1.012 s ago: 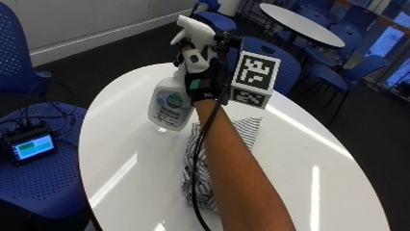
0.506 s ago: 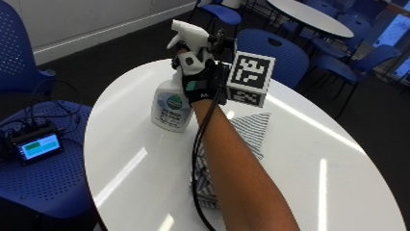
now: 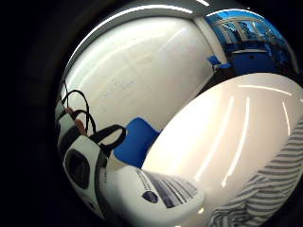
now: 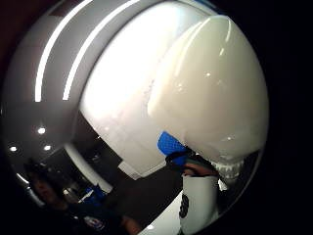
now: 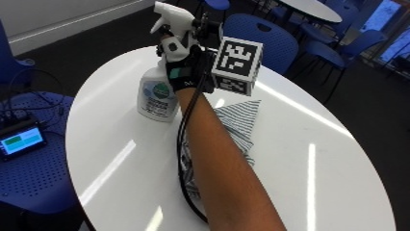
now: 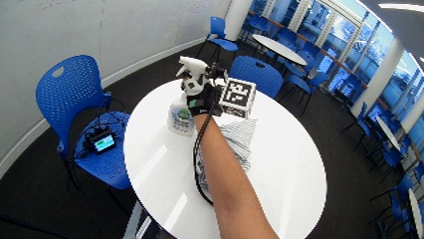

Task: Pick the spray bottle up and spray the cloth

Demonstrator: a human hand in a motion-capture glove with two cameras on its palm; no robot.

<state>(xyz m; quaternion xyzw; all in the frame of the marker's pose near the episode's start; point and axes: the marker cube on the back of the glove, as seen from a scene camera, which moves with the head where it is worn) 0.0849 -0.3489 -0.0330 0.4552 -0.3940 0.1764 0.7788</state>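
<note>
A white spray bottle (image 5: 156,94) with a green and blue label stands upright on the round white table (image 5: 320,144), at its far left part. My gloved right hand (image 5: 183,65) is wrapped round the bottle's neck just under the trigger head, which sticks up above the hand. From the palm, the bottle's body (image 3: 151,189) and its white head (image 4: 215,88) sit close against the hand. A grey striped cloth (image 5: 237,118) lies crumpled on the table, right of the bottle and under my forearm. The wide outside view shows the same bottle (image 6: 181,117), hand (image 6: 202,99) and cloth (image 6: 238,137).
Blue chairs (image 5: 256,31) stand behind the table, and another blue chair (image 6: 69,84) stands to its left. A small device with a lit screen (image 5: 19,142) lies on a chair seat by the table's left edge. More tables (image 5: 313,7) stand farther back.
The outside camera has shifted. My hand stays at the bottle's neck and the bottle stays beside the cloth; no clear move of either.
</note>
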